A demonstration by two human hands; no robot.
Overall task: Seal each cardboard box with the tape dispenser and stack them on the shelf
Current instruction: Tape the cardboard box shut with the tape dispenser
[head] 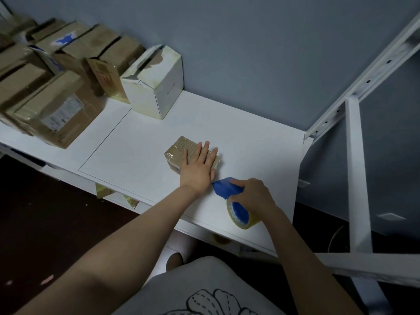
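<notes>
Cardboard box [183, 144] lies mid-shelf [250, 137], pinned under your flat left hand [198, 165], fingers straight, evidently to stop it sliding. Your right hand [252, 194] grips the tape dispenser [225, 188] just beside its near corner.

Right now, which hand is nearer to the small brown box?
Left. The left hand lies flat on top of the small brown box. The right hand is apart from it, nearer the camera and to the right, gripping the blue tape dispenser.
</notes>
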